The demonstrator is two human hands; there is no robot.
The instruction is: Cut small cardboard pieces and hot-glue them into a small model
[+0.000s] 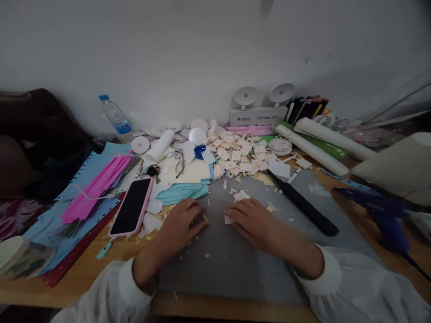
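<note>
On a grey mat (pixel 229 273), the right hand (pixel 252 220) rests bent fingers over a pale card piece (pixel 228 220), apparently steadying it, the left hand (pixel 180 222) loosely curled at nine o'clock, either's grip unclear, cutouts (pixel 235 155) heaped at twelve, seemingly within reach.

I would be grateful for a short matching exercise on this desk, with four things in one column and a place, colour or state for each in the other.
Column one
1. Smartphone
2. Hot glue gun
3. Plastic water bottle
4. Right hand

Column two
A. Blue, to the right of the grey cutting mat
B. Over the mat, with a small pale piece at its fingertips
C. Pink-rimmed and dark-screened, left of the mat
D. Blue-capped, close to the wall

Right pairs: 1-C, 2-A, 3-D, 4-B
</note>
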